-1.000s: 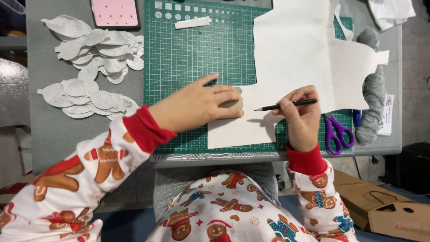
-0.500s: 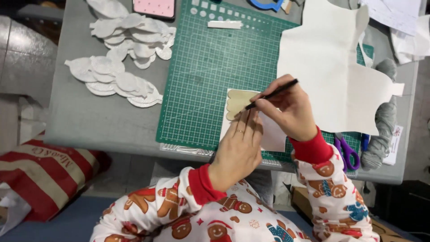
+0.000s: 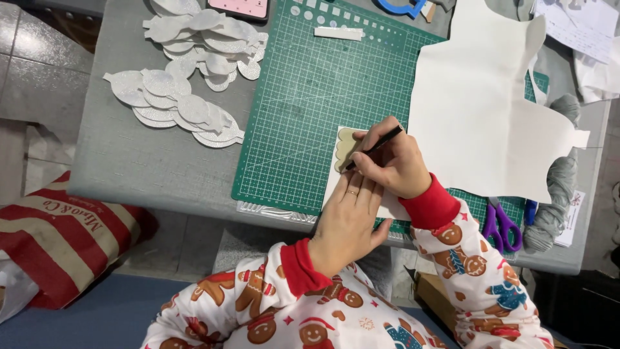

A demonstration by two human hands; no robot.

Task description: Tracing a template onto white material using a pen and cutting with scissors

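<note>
Off to my left, past the table edge, a red-and-white striped bag lies on the floor. On the grey table sit two heaps of pale cut-out shapes, a lower one nearer me and an upper one further away; the pieces overlap too much for me to count them. Next comes the one green cutting mat, with a single small white strip lying near its far edge. My left hand lies flat and open, fingers stretched out together, pressing down on the white sheet and reaching up to a small tan template with a scalloped edge, which rests on the mat just beyond my fingertips. My right hand is closed narrowly in a writing grip around one black pencil, its tip touching the edge of the template. The large white sheet spreads away to the right over the mat, its outline already cut into curves. Further right, one pair of purple-handled scissors lies near the table's front edge, and beside it a single skein of grey yarn runs along the sheet's right side. Some loose papers sit in the far right corner.
</note>
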